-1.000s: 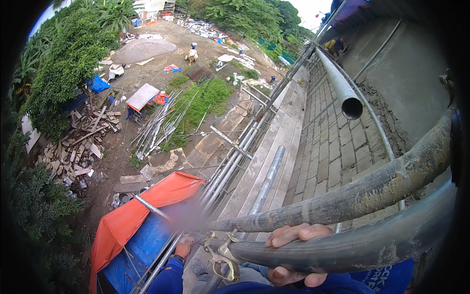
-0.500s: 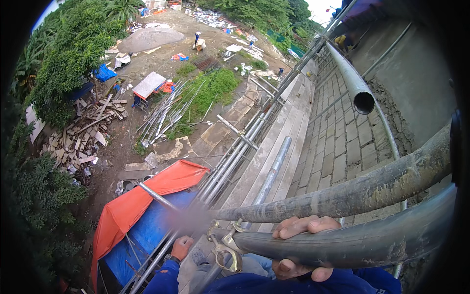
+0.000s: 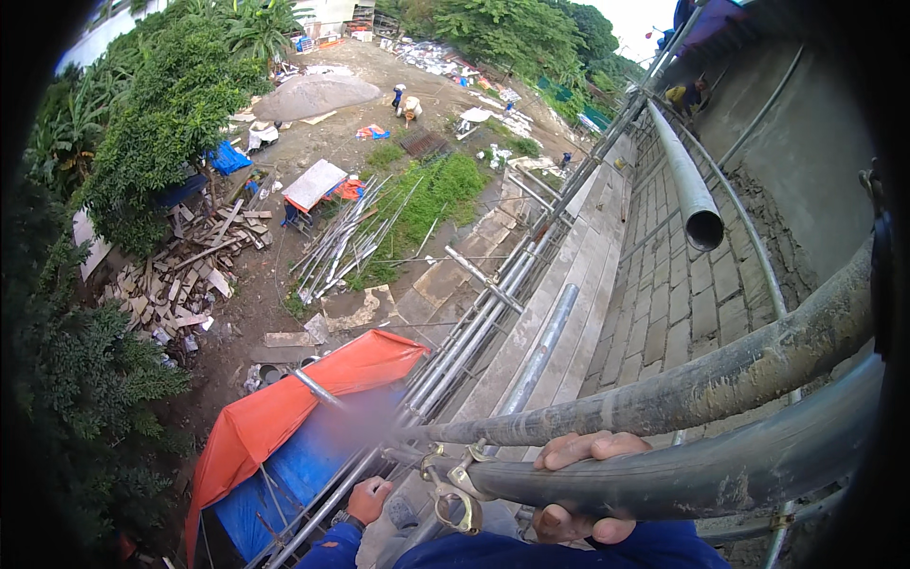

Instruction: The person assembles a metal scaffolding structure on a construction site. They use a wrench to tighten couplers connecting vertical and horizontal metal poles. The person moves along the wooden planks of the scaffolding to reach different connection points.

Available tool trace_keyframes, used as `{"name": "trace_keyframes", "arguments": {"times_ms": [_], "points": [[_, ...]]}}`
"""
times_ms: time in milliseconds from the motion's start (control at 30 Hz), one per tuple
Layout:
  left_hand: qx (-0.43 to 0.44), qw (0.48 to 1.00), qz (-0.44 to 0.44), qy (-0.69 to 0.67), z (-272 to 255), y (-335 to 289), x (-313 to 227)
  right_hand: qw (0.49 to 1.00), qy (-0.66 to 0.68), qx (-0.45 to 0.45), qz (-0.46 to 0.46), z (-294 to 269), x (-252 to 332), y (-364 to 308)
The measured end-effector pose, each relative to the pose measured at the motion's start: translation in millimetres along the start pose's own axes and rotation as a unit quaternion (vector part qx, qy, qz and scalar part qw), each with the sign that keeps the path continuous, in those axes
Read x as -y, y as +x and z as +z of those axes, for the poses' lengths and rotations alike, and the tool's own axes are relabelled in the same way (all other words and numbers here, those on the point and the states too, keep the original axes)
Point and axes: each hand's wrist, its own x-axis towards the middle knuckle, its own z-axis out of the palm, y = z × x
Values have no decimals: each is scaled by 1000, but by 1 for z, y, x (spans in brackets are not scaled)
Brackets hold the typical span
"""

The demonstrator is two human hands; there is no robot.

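Observation:
A dark steel scaffold pipe (image 3: 701, 479) crosses close in front of me. My right hand (image 3: 590, 449) closes round it, with fingers showing above and below. A brass-coloured scaffold coupler (image 3: 460, 503) is fixed near the pipe's left end, its lower ring hanging loose. Just above runs a second, mud-stained pipe (image 3: 664, 403), apart from my fingers. Lower left, my left hand (image 3: 371, 499) is curled beside the scaffold rails; what it holds, if anything, is hidden. A wristband shows below it. A blurred smear hides the joint where the pipes meet at left.
Plank decking (image 3: 569, 313) runs along a block wall (image 3: 664, 313). An open-ended pipe (image 3: 697, 204) juts toward me at upper right. Far along the wall a person (image 3: 692, 95) crouches. Below left lie an orange tarp (image 3: 313, 389), a blue tarp (image 3: 294, 474) and scrap wood (image 3: 190, 275).
The view has shifted, so the ground and scaffold sit lower and further right. My right hand keeps its hold on the pipe; my left hand stays curled.

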Motion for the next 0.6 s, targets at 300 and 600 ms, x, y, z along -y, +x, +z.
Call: {"name": "trace_keyframes", "arguments": {"times_ms": [300, 600], "points": [[16, 999, -37, 0, -15, -9, -28, 1000, -14, 2, 7, -3, 3, -3], [-103, 994, 34, -4, -19, -24, -68, 996, -78, 39, -26, -10, 0, 1]]}}
